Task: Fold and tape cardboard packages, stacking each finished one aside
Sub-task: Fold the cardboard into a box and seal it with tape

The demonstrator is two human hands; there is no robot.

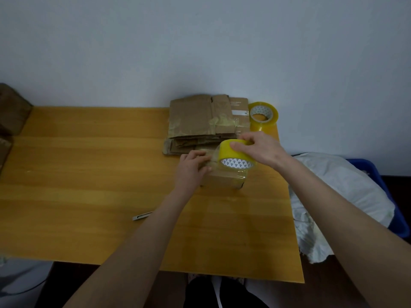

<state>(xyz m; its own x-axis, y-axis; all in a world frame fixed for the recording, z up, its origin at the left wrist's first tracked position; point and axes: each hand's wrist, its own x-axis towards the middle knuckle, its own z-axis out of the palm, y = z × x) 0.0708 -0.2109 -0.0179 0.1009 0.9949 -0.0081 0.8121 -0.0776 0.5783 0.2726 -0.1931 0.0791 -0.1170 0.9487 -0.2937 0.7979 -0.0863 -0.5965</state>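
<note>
A small cardboard package [222, 180] stands on the yellow wooden table [89, 174], with clear tape across its top and right side. My right hand [260, 150] grips a yellow tape roll [233, 154] just above the package. A strip of tape runs from the roll down to the package top. My left hand [192, 166] presses on the package's left top edge, fingers over the tape. Behind them lies a stack of flattened, taped cardboard packages [200, 123].
A second yellow tape roll [263, 115] stands at the table's far right corner. A utility knife [142, 216] lies near the table's front. A blue bin [378, 174] holding a white bag [333, 196] sits right of the table. Brown boxes [11, 107] stand at far left.
</note>
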